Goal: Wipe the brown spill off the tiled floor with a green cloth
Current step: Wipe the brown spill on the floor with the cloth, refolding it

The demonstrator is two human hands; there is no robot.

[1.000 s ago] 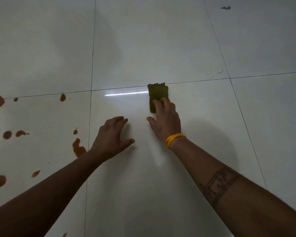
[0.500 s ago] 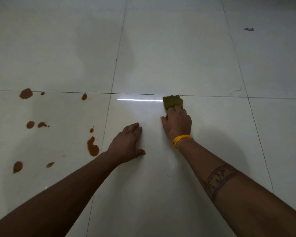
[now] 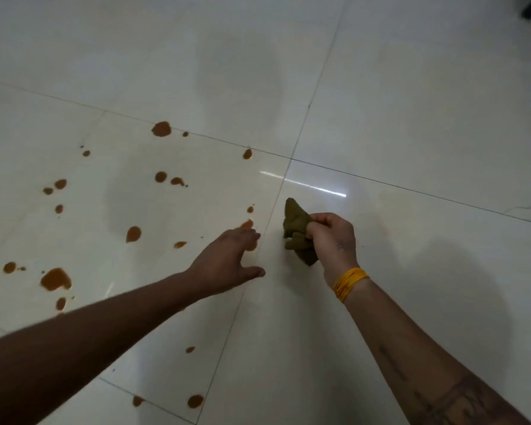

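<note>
Brown spill [image 3: 55,279] lies as scattered droplets and small puddles across the glossy white tiled floor [image 3: 411,118], mostly on the tile to the left of a grout line. Just right of that line, the right hand [image 3: 331,240], wearing a yellow wristband [image 3: 348,283], grips the crumpled green cloth [image 3: 296,231] in curled fingers. The left hand [image 3: 227,262] reaches forward with fingers spread over drops beside the grout line.

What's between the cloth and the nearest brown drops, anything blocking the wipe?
Only the left hand. It is spread open over the floor between the green cloth, bunched in the right hand, and the brown drops to the left, partly covering one beside the tile joint. Nothing else visible is in the way.
</note>
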